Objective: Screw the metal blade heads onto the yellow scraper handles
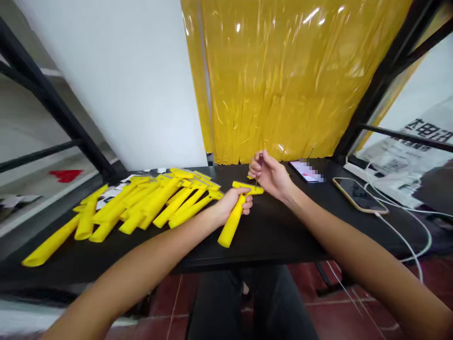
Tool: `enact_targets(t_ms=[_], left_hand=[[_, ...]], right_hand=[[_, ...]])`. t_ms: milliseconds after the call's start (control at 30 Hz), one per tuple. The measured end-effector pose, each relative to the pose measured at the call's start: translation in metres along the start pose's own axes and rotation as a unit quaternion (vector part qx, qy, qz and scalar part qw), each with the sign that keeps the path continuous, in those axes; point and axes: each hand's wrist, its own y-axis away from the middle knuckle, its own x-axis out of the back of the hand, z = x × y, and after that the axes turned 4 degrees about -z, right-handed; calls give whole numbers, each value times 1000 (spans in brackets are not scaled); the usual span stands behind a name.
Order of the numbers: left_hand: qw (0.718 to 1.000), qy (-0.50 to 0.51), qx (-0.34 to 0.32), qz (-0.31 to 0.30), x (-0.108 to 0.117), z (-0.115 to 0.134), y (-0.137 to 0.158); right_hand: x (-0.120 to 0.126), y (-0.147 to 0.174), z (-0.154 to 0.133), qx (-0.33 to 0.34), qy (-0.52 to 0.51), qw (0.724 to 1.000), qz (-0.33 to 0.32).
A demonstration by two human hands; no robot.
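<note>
Fingers clamped: left hand (233,204) on yellow T-shaped plastic tool (231,229), likely steadying it; right hand (272,174) on thin dark rod (255,184).

left hand (230,204): yellow tool (231,227) | right hand (272,174): thin shaft (256,182)

One yellow scraper (231,226) is gripped by one left hand (233,205), and one thin rod (256,183) is pinched above its head by one right hand (269,172), making two hands in all. To the left of that scraper, at least eight more yellow scrapers (159,203) can be counted; an exact total is prevented by overlap. To its right, two phones (361,194) and at least two white cables (420,270) are seen.
</note>
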Motion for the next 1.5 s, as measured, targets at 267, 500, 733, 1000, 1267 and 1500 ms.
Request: enact_targets(t_ms=[267,500,733,1000,1267,1500], left_hand=[[999,21,-29,28,-2,-1,3],[998,37,-52,27,0,-2,3],[998,45,-45,28,-2,-1,5],[999,29,-22,23,-9,0,11],[997,42,-51,30,-3,0,7],[996,57,-56,29,0,1,6]], right_hand=[[-2,-2,1,9,23,999,47],[0,-5,2,15,50,996,79],[-1,-4,4,55,62,994,75],[6,-7,7,72,48,994,60],[3,-4,3,46,47,998,23],[-3,-2,-2,27,11,999,39]])
